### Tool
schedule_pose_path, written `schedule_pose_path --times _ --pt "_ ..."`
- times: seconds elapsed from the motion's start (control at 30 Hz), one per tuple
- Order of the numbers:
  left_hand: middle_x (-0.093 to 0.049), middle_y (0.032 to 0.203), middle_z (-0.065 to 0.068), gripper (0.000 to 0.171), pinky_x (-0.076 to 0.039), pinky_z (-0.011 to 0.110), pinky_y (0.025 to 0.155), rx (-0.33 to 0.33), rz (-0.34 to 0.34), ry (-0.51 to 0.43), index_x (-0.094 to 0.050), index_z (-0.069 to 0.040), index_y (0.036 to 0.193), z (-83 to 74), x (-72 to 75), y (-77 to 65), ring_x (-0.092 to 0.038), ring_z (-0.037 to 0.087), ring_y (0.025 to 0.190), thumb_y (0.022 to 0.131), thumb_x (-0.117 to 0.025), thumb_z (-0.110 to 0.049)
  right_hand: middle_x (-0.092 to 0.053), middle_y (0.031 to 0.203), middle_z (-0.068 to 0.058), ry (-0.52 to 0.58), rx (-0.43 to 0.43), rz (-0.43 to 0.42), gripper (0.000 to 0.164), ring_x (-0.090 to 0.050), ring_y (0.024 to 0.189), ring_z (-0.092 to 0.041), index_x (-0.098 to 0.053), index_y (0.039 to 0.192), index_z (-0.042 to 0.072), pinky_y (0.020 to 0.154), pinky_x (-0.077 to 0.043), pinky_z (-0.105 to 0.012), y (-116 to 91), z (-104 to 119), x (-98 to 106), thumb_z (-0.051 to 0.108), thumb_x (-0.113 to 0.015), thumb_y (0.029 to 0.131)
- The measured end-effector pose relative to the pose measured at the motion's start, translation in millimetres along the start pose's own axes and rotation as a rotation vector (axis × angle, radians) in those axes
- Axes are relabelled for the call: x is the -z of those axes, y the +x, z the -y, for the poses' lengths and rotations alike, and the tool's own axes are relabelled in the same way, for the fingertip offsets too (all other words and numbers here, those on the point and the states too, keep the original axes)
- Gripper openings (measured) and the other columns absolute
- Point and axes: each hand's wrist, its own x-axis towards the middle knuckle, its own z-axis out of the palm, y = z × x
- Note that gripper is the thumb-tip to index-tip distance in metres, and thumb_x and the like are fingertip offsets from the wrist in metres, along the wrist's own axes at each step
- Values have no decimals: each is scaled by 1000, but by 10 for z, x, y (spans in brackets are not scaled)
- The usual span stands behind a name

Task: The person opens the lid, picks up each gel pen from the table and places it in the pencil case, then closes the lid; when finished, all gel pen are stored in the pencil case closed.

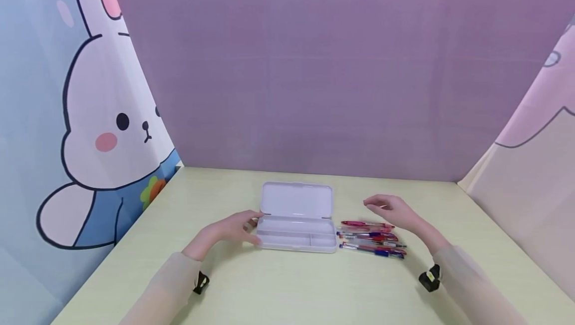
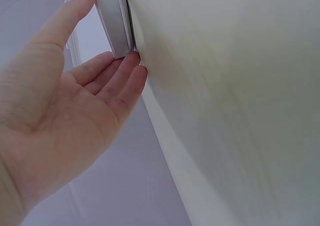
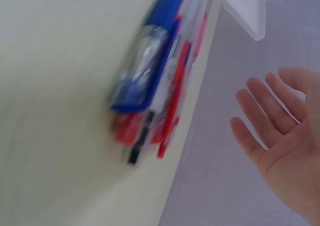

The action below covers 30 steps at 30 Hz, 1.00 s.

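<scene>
A white pencil case (image 1: 296,249) lies with its lid (image 1: 296,200) raised; its compartments look bare. My left hand (image 1: 235,226) holds the case's left end, thumb at the near corner and index finger at the hinge corner. In the left wrist view, the case end (image 2: 114,23) sits between thumb and fingertips. Several pens (image 1: 370,235) in red, blue, black and pink lie side by side just right of the case. Above their far right side hovers my right hand (image 1: 394,210), fingers loosely bent and holding nothing. In the right wrist view, the hand (image 3: 280,131) is apart from the blurred pens (image 3: 155,65).
A pale yellow table (image 1: 287,290) carries the case and pens. A purple cloth (image 1: 314,70) rises along its far edge. Printed curtains stand at both sides, the left one showing a cartoon rabbit (image 1: 112,115).
</scene>
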Motion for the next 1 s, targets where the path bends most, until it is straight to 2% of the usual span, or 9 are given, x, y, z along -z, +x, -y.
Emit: schedule_pose_path --times 0.17,0.37,0.53,0.73,1.0 --pt "-48 135 19 78 -46 45 95 -19 -1 0 -40 1 139 15 -8 4 -53 33 114 77 -77 -27 -67 108 -14 -17 -47 -38 27 -64 92 -26 -65 112 1 77 -54 -31 -82 -83 42 21 -57 94" --pt "-50 132 19 76 -47 44 94 -53 -6 14 -41 1 138 71 -5 15 -54 33 113 77 -77 -26 -68 102 -11 -19 -112 15 30 -62 89 -22 -65 110 0 69 -52 -22 -155 -205 62 24 -60 92" --pt "-52 130 19 75 -48 43 91 -75 -13 25 -42 0 137 98 2 19 -54 33 111 76 -78 -27 -67 100 -12 -43 -126 27 28 -62 88 -24 -65 109 -1 64 -51 -22 -212 -288 53 20 -60 92" --pt "-51 132 19 76 -47 45 92 -60 -16 24 -42 1 137 103 12 25 -54 33 112 76 -78 -28 -67 99 -12 -80 -104 32 28 -63 85 -23 -66 108 -2 66 -51 -23 -226 -370 35 19 -61 91" --pt "-52 131 19 76 -47 45 92 -44 -19 11 -43 0 137 105 -7 26 -54 33 111 76 -78 -28 -67 91 -6 -134 -65 32 18 -62 83 -19 -69 100 1 69 -52 -27 -234 -412 -36 14 -62 90"
